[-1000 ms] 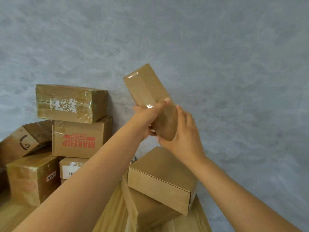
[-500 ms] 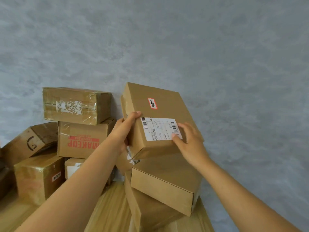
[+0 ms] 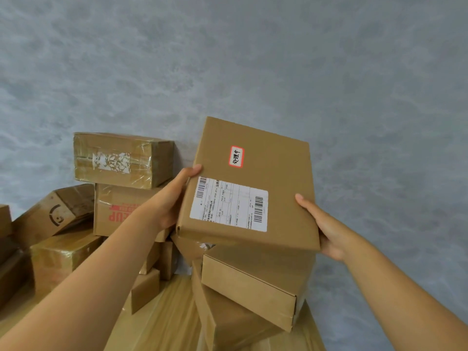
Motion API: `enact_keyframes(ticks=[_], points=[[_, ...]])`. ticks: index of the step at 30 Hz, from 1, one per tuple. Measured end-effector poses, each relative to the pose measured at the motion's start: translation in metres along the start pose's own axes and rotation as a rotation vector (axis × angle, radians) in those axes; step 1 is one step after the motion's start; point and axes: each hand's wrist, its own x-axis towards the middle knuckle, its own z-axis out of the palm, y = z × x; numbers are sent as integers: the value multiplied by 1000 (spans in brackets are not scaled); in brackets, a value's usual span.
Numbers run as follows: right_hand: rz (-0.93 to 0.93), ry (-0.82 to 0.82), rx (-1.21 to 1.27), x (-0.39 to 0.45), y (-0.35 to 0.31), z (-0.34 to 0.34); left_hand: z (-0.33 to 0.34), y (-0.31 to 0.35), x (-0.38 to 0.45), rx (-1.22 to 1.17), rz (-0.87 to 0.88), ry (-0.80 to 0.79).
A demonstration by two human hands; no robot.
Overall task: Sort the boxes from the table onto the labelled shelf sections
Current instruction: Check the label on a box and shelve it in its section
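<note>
While I held the flat cardboard box (image 3: pixel 253 183) up in front of the grey wall (image 3: pixel 253 59), its broad face was tilted toward me, showing a white shipping label (image 3: pixel 229 205) and a small red-bordered sticker (image 3: pixel 236 156) above it. My left hand (image 3: pixel 169 202) gripped its left edge, thumb lying on the face and fingers hidden behind. My right hand (image 3: pixel 326 229) held the lower right corner, thumb along the right edge and fingers curled underneath. The box hung just above two plain boxes (image 3: pixel 250 290) stacked crookedly on the wooden counter (image 3: pixel 167 323). To the left sat a pile of other boxes: a taped box (image 3: pixel 119 159) on top of a red-lettered box (image 3: pixel 119 211), and a tilted box with a smile mark (image 3: pixel 54 215) beside them.
</note>
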Motion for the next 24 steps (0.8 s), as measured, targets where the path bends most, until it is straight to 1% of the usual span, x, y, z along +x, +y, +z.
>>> enact_keyframes(ticks=[1, 4, 6, 8, 9, 10, 12, 13, 16, 17, 18, 20, 22, 23, 24], points=[[-13, 7, 38, 0, 0, 3, 3, 2, -1, 8, 1, 6], [-57, 61, 182, 5, 0, 16, 5, 4, 7, -65, 11, 106], [-87, 131, 266, 11, 0, 26, 2, -2, 17, -194, 28, 195], [-121, 184, 343, 18, 2, 37, 2, -14, 23, -394, 30, 305], [-130, 187, 377, 19, 4, 45, 7, -21, 24, -465, 24, 312], [-132, 182, 408, 21, 8, 52, 15, -27, 25, -489, 13, 266], [-127, 158, 434, 23, 18, 65, 37, -38, 25, -433, -29, 148], [-127, 144, 432, 24, 23, 70, 46, -43, 27, -412, -37, 143], [-94, 86, 383, 24, 30, 73, 49, -54, 37, -440, 6, 233], [-79, 99, 354, 28, 30, 68, 44, -54, 39, -435, 39, 245], [-76, 140, 305, 31, 29, 61, 35, -53, 41, -413, 75, 247], [-97, 293, 176, 36, 22, 44, 19, -48, 40, -329, 128, 233], [-140, 468, -30, 33, 13, 26, 6, -40, 36, -233, 139, 181], [-176, 508, -136, 30, 7, 17, 1, -35, 33, -198, 133, 161], [-198, 504, -214, 28, 2, 10, -2, -31, 31, -178, 130, 146]])
